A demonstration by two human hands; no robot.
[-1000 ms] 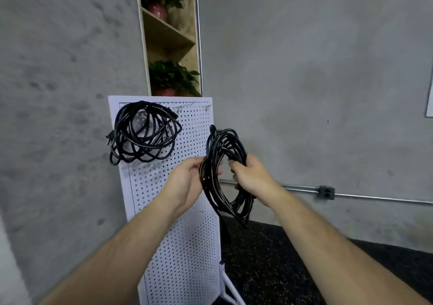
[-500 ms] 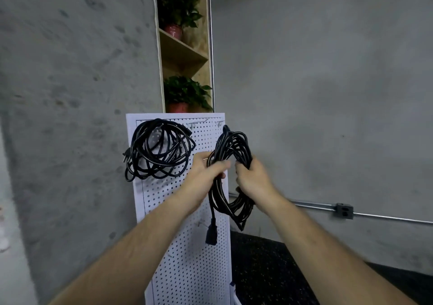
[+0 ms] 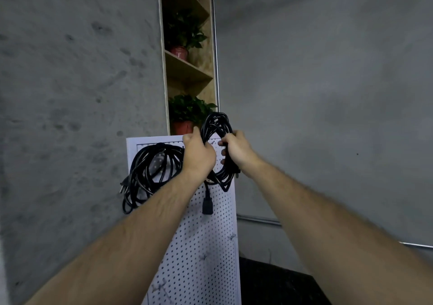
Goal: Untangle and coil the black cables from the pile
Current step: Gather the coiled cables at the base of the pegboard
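Both hands, left hand (image 3: 198,153) and right hand (image 3: 236,149), curl fingers tight around a coiled black cable (image 3: 216,126) before a white pegboard (image 3: 206,246).

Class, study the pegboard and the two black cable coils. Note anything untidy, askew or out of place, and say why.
The hanging coil sags unevenly, its loops spilling past the pegboard's left edge. On the held coil, gripped by the left hand and right hand, a connector dangles loose rather than tucked in.
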